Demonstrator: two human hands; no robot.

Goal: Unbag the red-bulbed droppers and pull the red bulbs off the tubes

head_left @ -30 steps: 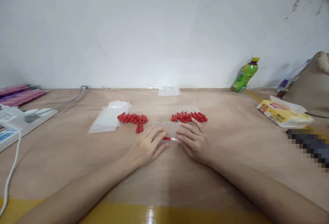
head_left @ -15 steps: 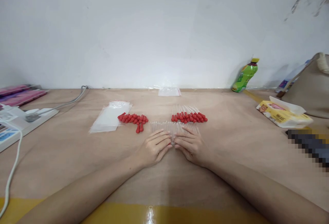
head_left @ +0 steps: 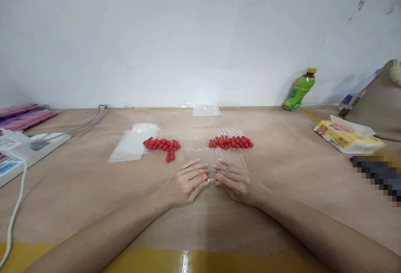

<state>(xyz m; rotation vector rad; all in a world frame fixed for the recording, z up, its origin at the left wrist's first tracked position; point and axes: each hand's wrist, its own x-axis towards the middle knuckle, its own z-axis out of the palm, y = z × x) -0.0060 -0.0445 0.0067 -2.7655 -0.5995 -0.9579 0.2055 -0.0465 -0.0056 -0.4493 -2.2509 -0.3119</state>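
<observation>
Tube [head_left: 211, 180] between left grip [head_left: 188, 181], right grip [head_left: 238, 182].

Our two bare hands face each other, fingertips a narrow gap apart.
We angle our left forearm [head_left: 115, 229] and right forearm [head_left: 316, 227] inward from the lower corners; our left hand [head_left: 189, 182] and right hand [head_left: 237, 181] point inward, backs up, fingers together and gently bent, thumbs nearest us, close under the forefingers.

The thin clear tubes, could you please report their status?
Left hand, right hand at either end of crosswise clear tube; tube row flat beyond; no visible obstruction.
</observation>
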